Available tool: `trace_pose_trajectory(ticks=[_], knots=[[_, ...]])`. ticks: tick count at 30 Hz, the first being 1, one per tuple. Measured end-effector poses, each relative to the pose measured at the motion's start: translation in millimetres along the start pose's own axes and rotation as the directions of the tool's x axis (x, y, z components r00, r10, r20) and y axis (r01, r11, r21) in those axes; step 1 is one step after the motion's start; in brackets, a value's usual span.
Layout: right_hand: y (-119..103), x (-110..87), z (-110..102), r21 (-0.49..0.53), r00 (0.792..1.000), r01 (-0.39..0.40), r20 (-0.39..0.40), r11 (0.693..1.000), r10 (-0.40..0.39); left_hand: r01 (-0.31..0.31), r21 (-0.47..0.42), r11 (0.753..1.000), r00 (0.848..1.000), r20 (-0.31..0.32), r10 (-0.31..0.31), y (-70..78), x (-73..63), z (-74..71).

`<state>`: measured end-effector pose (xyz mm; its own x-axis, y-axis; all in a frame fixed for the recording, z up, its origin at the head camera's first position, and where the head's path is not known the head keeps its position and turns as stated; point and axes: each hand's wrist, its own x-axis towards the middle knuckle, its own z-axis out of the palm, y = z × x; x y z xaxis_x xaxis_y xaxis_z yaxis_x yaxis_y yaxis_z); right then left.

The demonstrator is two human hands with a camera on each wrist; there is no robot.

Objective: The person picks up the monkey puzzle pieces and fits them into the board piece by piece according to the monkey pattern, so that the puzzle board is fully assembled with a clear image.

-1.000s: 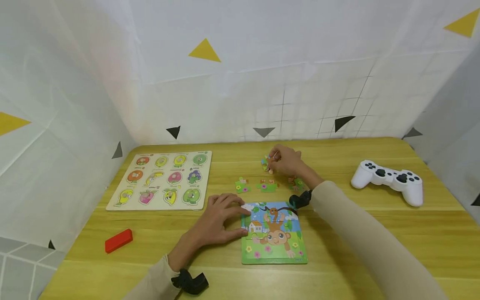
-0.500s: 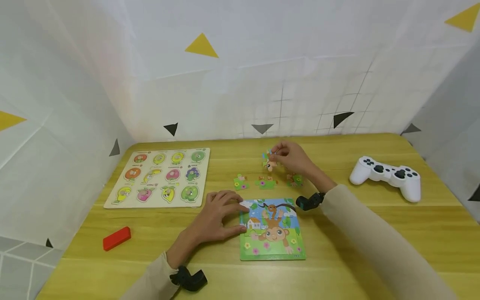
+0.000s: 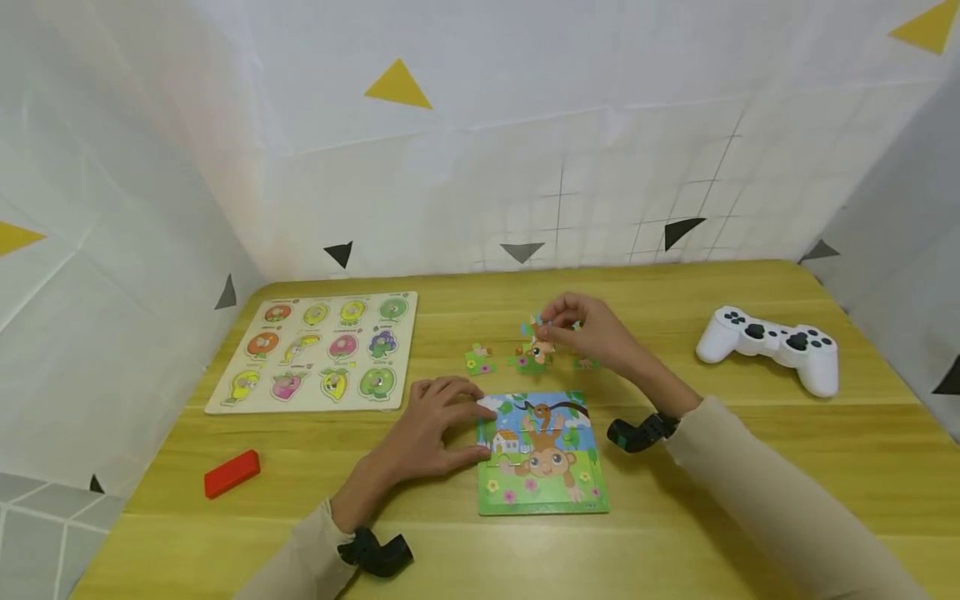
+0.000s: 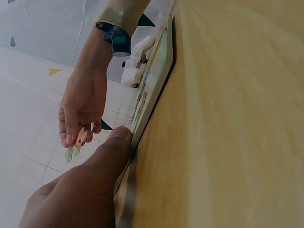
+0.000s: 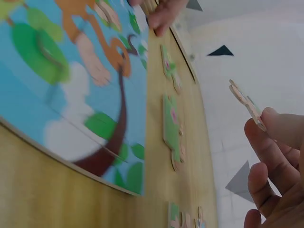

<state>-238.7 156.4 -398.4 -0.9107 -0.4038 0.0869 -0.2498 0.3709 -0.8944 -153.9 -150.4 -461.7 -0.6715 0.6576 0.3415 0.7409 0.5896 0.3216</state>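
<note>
A jigsaw board with a cartoon monkey picture [image 3: 543, 507] lies flat near the middle of the table. My left hand [image 3: 429, 433] rests at its left side, thumb and index finger touching the edge. Beyond the board, my right hand [image 3: 592, 332] pinches a jigsaw piece [image 5: 244, 100] between thumb and fingertips, raised above the table and tilted. Several loose pieces lie in a row behind the board: a green flowered piece [image 3: 480, 361] at the left, another [image 5: 171, 124] in the middle, partly behind the held piece, and one [image 3: 585, 361] at the right.
A wooden fruit puzzle board [image 3: 311, 354] lies at the back left, with a red block [image 3: 232, 474] in front of it. At the right sits a white game controller [image 3: 768, 348]. A white sheet [image 3: 450, 192] hangs behind the wooden table [image 3: 675, 508].
My right hand has lifted the jigsaw piece and brought it nearer, so it now overlaps the middle loose piece. The left hand stays at the board's edge. The head view has tilted slightly.
</note>
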Motion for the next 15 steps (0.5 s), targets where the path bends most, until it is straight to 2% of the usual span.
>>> trace_pose_trajectory(ticks=[15], knots=[[-5,-34.8,21,0.043,0.998,0.005,0.065,0.999,-0.007,-0.002,-0.014,1.0,1.0,0.001,0.002,-0.8,0.5,-0.2]])
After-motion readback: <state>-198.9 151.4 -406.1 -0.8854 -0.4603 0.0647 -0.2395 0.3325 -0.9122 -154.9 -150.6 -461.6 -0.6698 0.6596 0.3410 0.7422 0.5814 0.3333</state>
